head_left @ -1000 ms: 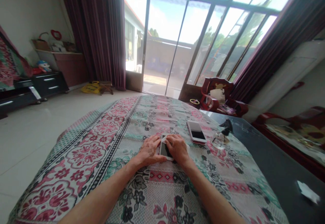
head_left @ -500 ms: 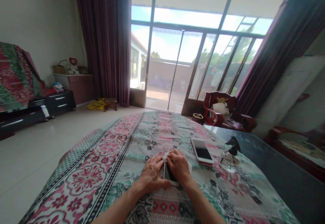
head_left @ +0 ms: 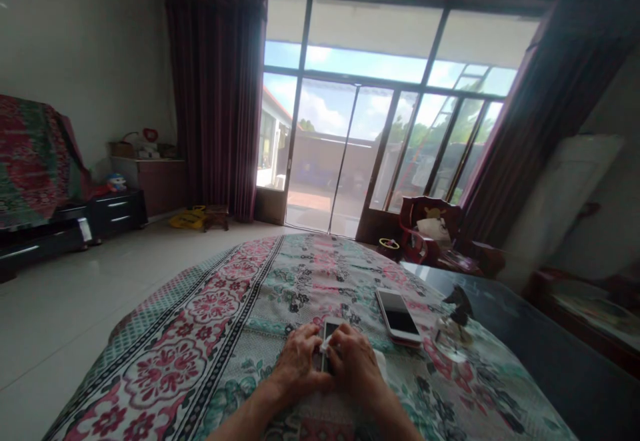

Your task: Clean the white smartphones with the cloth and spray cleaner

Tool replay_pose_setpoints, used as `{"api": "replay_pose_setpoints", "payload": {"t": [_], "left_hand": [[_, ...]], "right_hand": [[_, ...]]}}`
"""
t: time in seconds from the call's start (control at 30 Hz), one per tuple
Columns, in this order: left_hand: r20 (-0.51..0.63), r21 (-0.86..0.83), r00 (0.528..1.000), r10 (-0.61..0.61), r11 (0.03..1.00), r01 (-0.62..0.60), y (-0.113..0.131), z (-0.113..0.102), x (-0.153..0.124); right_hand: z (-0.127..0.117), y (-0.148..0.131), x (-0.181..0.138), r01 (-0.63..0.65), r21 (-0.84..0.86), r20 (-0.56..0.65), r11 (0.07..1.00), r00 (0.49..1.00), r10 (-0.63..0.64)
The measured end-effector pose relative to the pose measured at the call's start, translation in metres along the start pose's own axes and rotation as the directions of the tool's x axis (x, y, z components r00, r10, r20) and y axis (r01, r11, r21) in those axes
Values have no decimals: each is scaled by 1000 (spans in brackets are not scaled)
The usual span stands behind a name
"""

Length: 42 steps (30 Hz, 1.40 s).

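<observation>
White and crumpled, a wipe (head_left: 325, 345) sat pinched in the narrowly bunched fingers of the right hand (head_left: 357, 362), against the phone (head_left: 331, 328) at the lower centre of the frame. The left hand (head_left: 296, 361) lay along its left edge; how firmly those fingers gripped, I couldn't tell. Rubbing the screen seemed underway; another stroke called for a steadied phone.

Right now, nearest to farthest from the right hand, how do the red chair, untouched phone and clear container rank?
1. Untouched phone: just right of the right hand.
2. Clear container: farther right.
3. Red chair: far ahead, rightward.
</observation>
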<state>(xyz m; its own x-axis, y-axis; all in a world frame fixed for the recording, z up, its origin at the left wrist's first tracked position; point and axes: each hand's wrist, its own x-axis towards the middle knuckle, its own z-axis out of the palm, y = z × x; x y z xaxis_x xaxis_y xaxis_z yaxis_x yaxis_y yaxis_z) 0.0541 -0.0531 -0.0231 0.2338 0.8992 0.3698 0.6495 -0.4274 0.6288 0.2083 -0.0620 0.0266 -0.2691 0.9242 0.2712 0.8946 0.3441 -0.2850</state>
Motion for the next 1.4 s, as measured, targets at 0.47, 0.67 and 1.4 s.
{"api": "replay_pose_setpoints", "payload": {"t": [0.47, 0.67, 1.4], "left_hand": [[-11, 35, 999, 31, 999, -31, -6, 5, 1], [-58, 60, 997, 53, 997, -50, 2, 5, 1], [35, -57, 993, 116, 992, -114, 4, -11, 3]], "right_hand": [[18, 12, 53, -83, -105, -72, 991, 995, 76], [17, 9, 56, -86, -142, -75, 986, 994, 76], [0, 9, 9, 31, -55, -11, 998, 999, -32]]}}
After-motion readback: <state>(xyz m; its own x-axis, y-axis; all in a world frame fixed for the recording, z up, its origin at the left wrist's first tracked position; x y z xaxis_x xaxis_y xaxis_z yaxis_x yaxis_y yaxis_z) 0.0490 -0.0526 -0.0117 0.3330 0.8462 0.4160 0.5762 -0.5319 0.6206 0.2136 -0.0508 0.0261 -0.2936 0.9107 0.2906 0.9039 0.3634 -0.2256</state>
